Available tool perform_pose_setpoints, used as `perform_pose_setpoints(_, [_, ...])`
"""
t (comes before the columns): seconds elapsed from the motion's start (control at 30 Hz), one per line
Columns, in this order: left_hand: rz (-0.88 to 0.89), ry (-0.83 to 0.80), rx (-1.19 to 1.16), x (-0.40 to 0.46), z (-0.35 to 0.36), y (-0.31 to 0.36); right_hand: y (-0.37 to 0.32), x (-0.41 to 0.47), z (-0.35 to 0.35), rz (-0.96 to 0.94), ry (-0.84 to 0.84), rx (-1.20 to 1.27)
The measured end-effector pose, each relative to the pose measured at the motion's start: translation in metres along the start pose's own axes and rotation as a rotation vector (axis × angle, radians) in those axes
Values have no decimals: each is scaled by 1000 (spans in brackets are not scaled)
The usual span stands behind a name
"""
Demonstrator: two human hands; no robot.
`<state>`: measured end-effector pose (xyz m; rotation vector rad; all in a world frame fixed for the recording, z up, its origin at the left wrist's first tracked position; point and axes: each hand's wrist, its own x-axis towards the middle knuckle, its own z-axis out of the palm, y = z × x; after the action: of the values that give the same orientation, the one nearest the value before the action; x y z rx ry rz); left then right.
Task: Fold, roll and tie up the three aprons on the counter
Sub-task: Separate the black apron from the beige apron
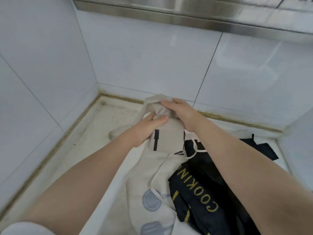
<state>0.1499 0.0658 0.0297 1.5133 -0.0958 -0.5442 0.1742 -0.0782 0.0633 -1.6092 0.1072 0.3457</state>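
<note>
Near the counter (71,150) back corner, left hand (145,128) and right hand (179,111) are gripping the folded beige apron (169,138); rolling appears underway, tying needed next, two aprons waiting

1. beige apron (166,139), folded into a small bundle with black stripes, raised near the tiled corner.
2. white apron (149,168) with grey utensil prints, crumpled on the counter.
3. black apron (201,189), yellow "cooking" lettering, crumpled beside the white one.
</note>
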Motion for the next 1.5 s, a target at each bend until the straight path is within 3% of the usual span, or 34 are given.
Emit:
perform_pose_setpoints(0.17, [53, 1, 36, -26, 39, 24, -22, -49, -25, -102, 92, 43])
perform_pose_setpoints(0.3, [39, -35, 174, -48, 82, 47, -39, -93, -50, -235, 329, -17])
perform_pose_setpoints(0.4, [52, -35, 285, -57, 109, 59, -48, -125, -67, -237, 387, -4])
perform_pose_setpoints(0.53, [58, -17, 337, -67, 147, 63, -45, -158, -93, -179, 490, 220])
perform_pose_setpoints(0.67, [104, -26, 527, -78, 172, 54, -34, -183, -123, -202, 444, 324])
perform_pose_setpoints(0.77, [166, -29, 751, -85, 186, 48, -26, -203, -143, -187, 309, 272])
perform_pose_setpoints(0.87, [176, -36, 993, -88, 194, 43, -16, -217, -153, -234, 208, 418])
perform_pose_setpoints(0.97, [90, 24, 1138, -84, 191, 26, -14, -226, -160, -272, 247, 502])
perform_pose_setpoints(1.07, [29, 182, 1072, -73, 176, 4, -8, -231, -171, -187, 292, 701])
perform_pose_setpoints(1.3, [194, 476, 306, -70, 189, 16, 42, -230, -174, 215, 371, 393])
perform_pose_setpoints(1.4, [379, 536, 388, -74, 195, 21, 52, -229, -174, 433, 440, 28])
perform_pose_setpoints(1.5, [534, 494, 519, -81, 195, 23, 43, -226, -174, 359, 465, -406])
